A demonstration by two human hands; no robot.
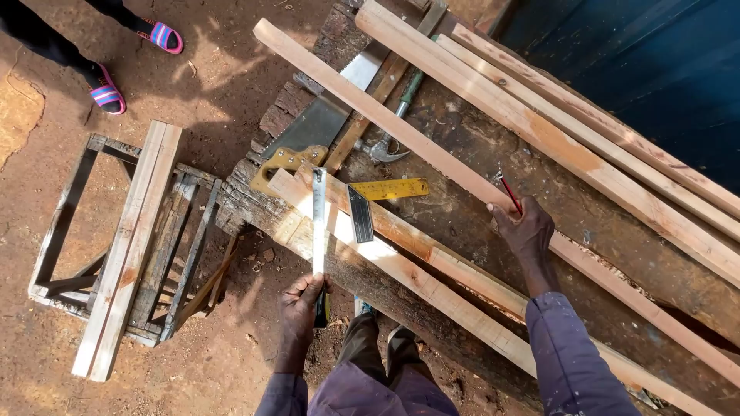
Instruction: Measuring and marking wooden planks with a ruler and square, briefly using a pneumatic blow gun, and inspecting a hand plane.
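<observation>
The left hand point(302, 296) grips a tape point(319, 231) at the bench's point(462, 146) near edge, its blade stretched across a batten point(432, 277) as if to measure its width. The right hand point(524, 227) pinches a red pencil point(510, 194), resting on a long batten point(401, 131) mid-bench. A square point(378, 196) lies between.

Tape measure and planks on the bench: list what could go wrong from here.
1. The tape measure blade, held by the left hand alone, could slip off the plank.
2. The right hand with the red pencil leans on a long plank that might shift.
3. The handsaw lies under that long plank.
</observation>
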